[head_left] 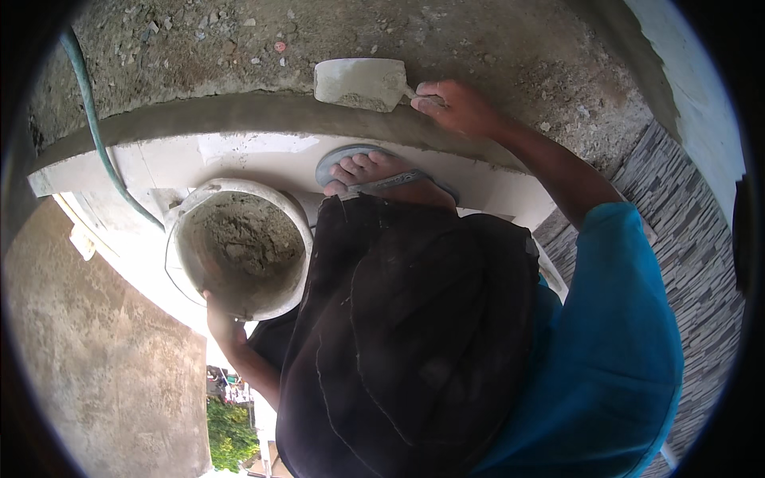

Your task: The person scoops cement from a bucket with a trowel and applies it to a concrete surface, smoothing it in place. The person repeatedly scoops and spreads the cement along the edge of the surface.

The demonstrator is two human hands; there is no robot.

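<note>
A trowel (pixel 358 84) with a broad blade smeared in grey mortar is in my right hand (pixel 457 109), its fingers closed round the handle. The blade lies over the far edge of a smooth grey mortar band (pixel 223 117), beside rough ground. To the left, a mortar-stained bucket (pixel 243 188) stands tilted, its mouth facing up toward me. Wet grey mortar (pixel 255 235) clings to the inside. My left hand (pixel 226 319) grips the bucket's near rim, with most of its fingers hidden behind the wall of the bucket.
My sandalled foot (pixel 370 170) rests on a pale ledge (pixel 263 150) between bucket and trowel. A green hose (pixel 92 123) crosses the ledge at the left. Gravelly ground (pixel 239 48) lies beyond. Stone-patterned cladding (pixel 669 215) runs along the right, with greenery (pixel 229 430) low at the left.
</note>
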